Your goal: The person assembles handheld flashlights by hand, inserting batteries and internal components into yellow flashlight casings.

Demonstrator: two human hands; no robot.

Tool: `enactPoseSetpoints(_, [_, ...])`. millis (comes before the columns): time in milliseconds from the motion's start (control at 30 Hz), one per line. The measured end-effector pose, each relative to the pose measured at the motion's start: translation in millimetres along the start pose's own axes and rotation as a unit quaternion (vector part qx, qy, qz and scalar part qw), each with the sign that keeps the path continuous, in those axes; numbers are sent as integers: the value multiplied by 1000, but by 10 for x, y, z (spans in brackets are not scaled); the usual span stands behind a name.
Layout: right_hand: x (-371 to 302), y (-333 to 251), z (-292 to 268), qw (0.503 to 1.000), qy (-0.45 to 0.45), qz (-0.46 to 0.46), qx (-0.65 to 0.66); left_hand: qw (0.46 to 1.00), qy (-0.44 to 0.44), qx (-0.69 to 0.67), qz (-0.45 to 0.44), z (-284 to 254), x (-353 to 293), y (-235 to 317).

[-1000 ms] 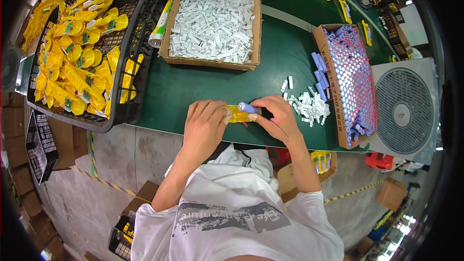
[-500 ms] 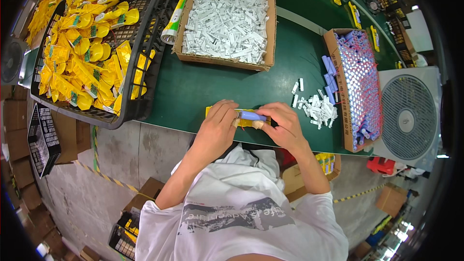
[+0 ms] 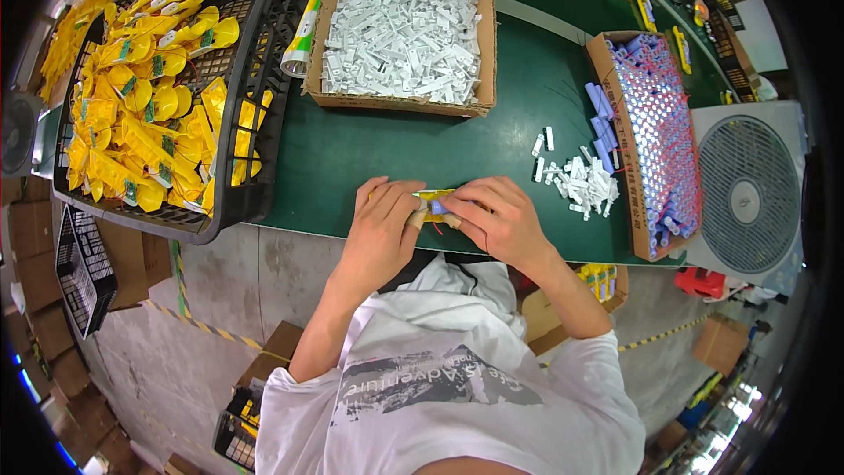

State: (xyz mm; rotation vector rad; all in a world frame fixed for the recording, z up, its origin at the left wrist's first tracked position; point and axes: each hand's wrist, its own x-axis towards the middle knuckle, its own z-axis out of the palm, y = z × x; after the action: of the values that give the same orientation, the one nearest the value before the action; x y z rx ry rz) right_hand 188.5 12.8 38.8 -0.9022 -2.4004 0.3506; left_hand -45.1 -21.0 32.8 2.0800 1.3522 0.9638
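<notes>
At the near edge of the green table, both hands are closed around a yellow plastic housing point(image 3: 432, 216), most of which their fingers cover. My left hand point(image 3: 384, 224) grips the left end with its fingertips close to the middle. A purple cylindrical battery point(image 3: 437, 208) lies in the housing, and my right hand point(image 3: 499, 218) has its thumb and fingers pressed over it from the right. Only a short piece of the battery shows between the hands. A thin red wire point(image 3: 439, 229) hangs below the housing. Tape or a cover wraps a fingertip of each hand.
A carton point(image 3: 488, 97) of small white plastic parts stands ahead. Loose white parts point(image 3: 587, 186) and purple batteries point(image 3: 601, 123) lie right, beside a battery carton point(image 3: 635, 202) and a fan point(image 3: 747, 193). Left is a black crate point(image 3: 237, 185) of yellow housings; a flashlight point(image 3: 303, 35) leans beside it.
My right hand's fingers have moved in over the battery, which now shows far less. My left hand has shifted slightly left, and the whole view has tilted a little.
</notes>
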Motion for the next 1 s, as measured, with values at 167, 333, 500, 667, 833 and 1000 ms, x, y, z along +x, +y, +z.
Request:
enactPoseSetpoints(167, [31, -60, -61, 999, -12, 3, -36, 1000, 4, 23, 16, -19, 44, 30])
enactPoseSetpoints(333, [57, -152, -130, 994, -53, 90, -35, 999, -6, 17, 38, -53, 56, 0])
enactPoseSetpoints(500, [-9, -30, -247, 991, -23, 115, 58, 997, -43, 54, 39, -147, 20, 50])
enactPoseSetpoints(667, [-385, 365, -653, 962, 110, 248, -30, 996, -15, 84, 36, -50, -46, 39])
enactPoseSetpoints(833, [-492, 594, -696, 963, 24, 233, -134, 995, -8, 87, 37, -17, -2, 30])
enactPoseSetpoints(1000, [-436, 588, -672, 970, 32, 238, -46, 996, -1, 80, 32, 5, -9, 23])
